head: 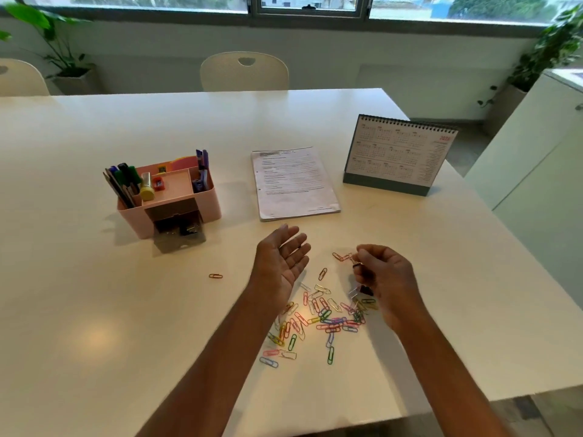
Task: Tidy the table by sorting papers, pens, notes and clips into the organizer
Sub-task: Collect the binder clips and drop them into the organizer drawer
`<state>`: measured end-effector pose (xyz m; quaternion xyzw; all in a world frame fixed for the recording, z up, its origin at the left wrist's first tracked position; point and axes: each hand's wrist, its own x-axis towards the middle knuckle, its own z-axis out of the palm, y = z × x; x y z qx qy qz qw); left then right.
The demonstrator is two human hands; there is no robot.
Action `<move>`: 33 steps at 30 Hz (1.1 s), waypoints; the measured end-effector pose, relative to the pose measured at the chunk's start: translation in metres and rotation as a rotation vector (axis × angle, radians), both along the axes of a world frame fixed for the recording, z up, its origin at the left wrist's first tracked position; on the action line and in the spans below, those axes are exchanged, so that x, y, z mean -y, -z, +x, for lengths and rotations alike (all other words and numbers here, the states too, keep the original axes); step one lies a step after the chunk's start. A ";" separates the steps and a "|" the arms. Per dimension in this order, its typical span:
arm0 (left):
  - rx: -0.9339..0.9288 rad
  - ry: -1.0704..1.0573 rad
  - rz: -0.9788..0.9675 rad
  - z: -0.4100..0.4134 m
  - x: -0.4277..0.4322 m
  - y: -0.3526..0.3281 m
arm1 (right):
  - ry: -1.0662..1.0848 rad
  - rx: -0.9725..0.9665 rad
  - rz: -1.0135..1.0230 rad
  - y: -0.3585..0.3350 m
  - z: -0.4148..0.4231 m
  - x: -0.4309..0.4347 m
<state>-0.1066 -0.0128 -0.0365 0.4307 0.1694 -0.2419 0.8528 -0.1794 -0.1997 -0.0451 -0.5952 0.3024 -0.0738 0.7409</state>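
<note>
The left hand (282, 261) is above the table (126, 310), palm up, with the fingers straight and apart. The right hand (383, 279) has curled fingers and pinches a clip (357, 265). A pile (318, 320) of coloured clips lies between the wrists. The organizer (176, 197) stands well apart to the left, with the papers (293, 182) near it.

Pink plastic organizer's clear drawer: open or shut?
Open. The clear drawer juts forward from the pink plastic organizer, dark clips showing inside.

Obj (358, 265) in right hand (383, 279) blurred; organizer drawer (179, 234) contents unclear.
</note>
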 end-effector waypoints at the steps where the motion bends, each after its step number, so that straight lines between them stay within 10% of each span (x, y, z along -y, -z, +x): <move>1: 0.005 0.018 0.012 -0.001 0.005 0.001 | -0.005 -0.005 -0.136 0.002 -0.007 0.009; 7: 0.351 0.232 0.355 -0.010 0.032 0.013 | -0.180 -0.076 -0.888 0.019 -0.040 0.040; 13: 1.033 0.512 1.001 -0.008 0.060 0.032 | -0.246 -0.207 -1.098 0.034 -0.042 0.029; 21: 1.238 0.610 1.243 0.005 0.080 0.047 | -0.153 -0.359 -1.345 0.044 -0.034 0.009; 28: 1.276 0.613 1.281 0.011 0.082 0.046 | -0.113 -0.172 -1.102 0.043 -0.036 0.027; 33: 1.250 0.656 1.263 0.014 0.080 0.042 | 0.011 0.047 0.206 0.028 -0.038 0.047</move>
